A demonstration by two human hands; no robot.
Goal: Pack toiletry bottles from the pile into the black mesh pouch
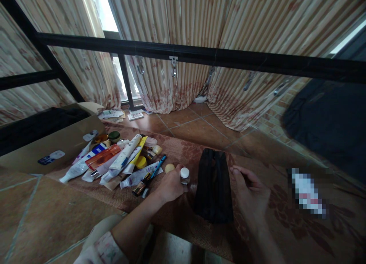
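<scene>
My left hand [171, 184] is closed around a small clear bottle [185, 176] with a white cap, just left of a black zip pouch [213, 187]. The pouch looks like sheer mesh and rests on the reddish-brown patterned cloth [183, 222]. At its upper right edge, the thumb and fingertips of my right hand [253, 193] pinch the side. A pale round cap [169, 168] shows beside my left hand. Further left lies a pile of tubes and bottles, with a white tube [126, 151], an orange bottle [103, 157] and a blue toothbrush [158, 166].
A cardboard box [71, 138] with dark contents stands at the left. Behind the cloth runs a black metal rail [194, 52] with hanging clips, before striped curtains [183, 20]. A blurred-out packet [307, 191] lies at the right. Papers [111, 115] lie on the tiled floor.
</scene>
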